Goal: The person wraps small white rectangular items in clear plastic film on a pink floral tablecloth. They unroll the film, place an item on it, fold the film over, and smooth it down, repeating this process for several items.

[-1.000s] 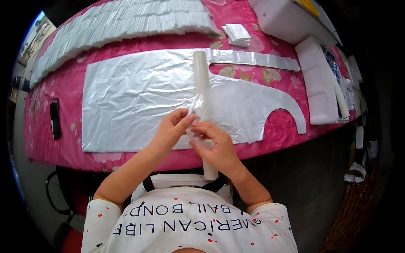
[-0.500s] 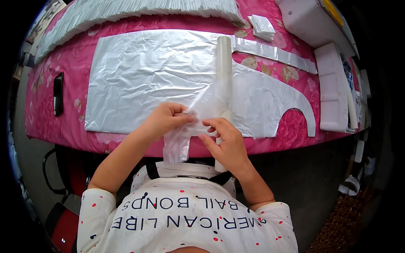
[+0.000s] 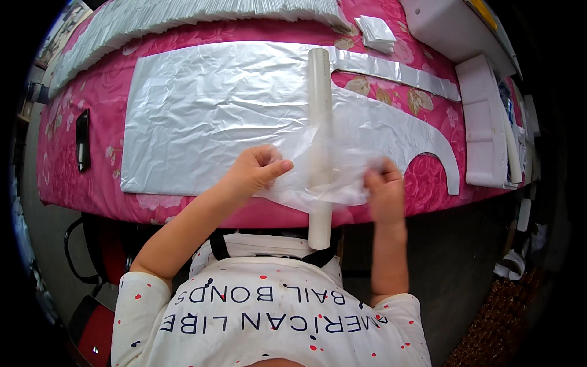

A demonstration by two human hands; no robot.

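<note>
Between my hands stretches a thin, clear plastic sheet [image 3: 350, 177], rumpled and smeared by motion. My left hand [image 3: 260, 168] pinches its left side between thumb and fingers. At the other side my right hand [image 3: 385, 186], blurred, has its fingers closed on the sheet. Behind it a pale, translucent tube [image 3: 319, 92] runs from far to near and juts past the table's front edge. Under the tube lies a silvery, apron-shaped stack of plastic film [image 3: 202, 122], with curved cut-outs and straps on the right.
A pink flowered cloth [image 3: 101, 189] covers the table. Long rows of folded white packets [image 3: 202, 15] line the back, with a small pile [image 3: 376, 33] apart. A black phone [image 3: 83, 140] lies left. White foam boxes [image 3: 483, 122] stand right. Red chairs [image 3: 95, 330] are below left.
My right hand has moved right, away from my left, drawing the plastic sheet out sideways across the tube. My left hand has barely shifted. The sheet's end no longer hangs over the front edge.
</note>
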